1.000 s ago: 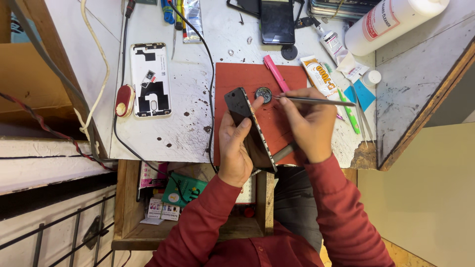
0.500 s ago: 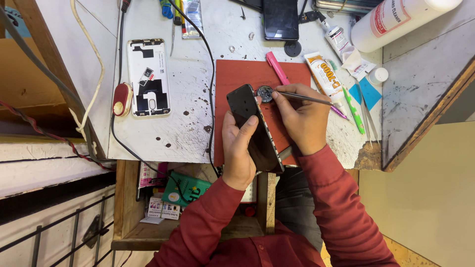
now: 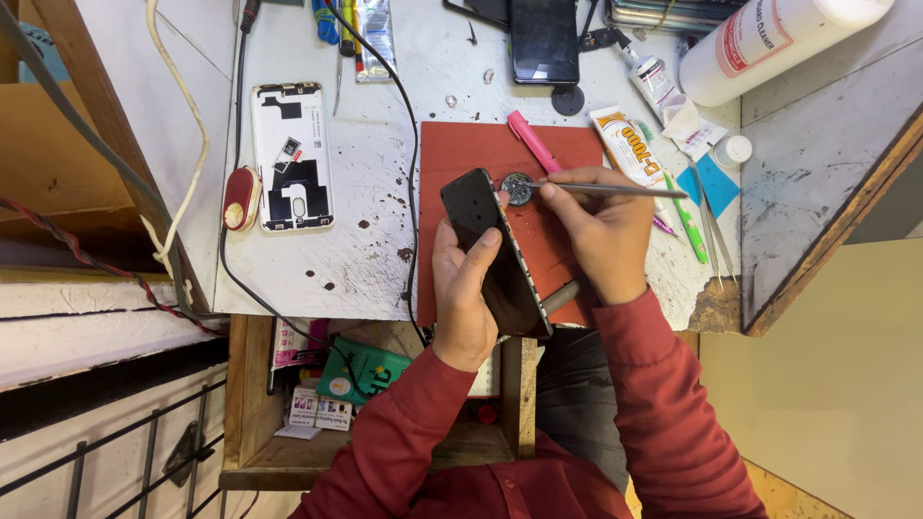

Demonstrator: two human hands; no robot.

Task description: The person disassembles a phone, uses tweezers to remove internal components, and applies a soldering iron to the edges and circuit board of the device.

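Scuffed white bench (image 3: 317, 259) fills my view, with a red work mat (image 3: 461, 154) at its middle. Over the mat, my left hand (image 3: 464, 288) has its fingers clamped around a black smartphone (image 3: 490, 250), tilted on edge. My right hand (image 3: 601, 226) pinches a thin metal tool (image 3: 615, 189), its tip at a small round metal part (image 3: 517, 187) beside the phone's top. An opened white phone back (image 3: 291, 154) lies well apart to the left.
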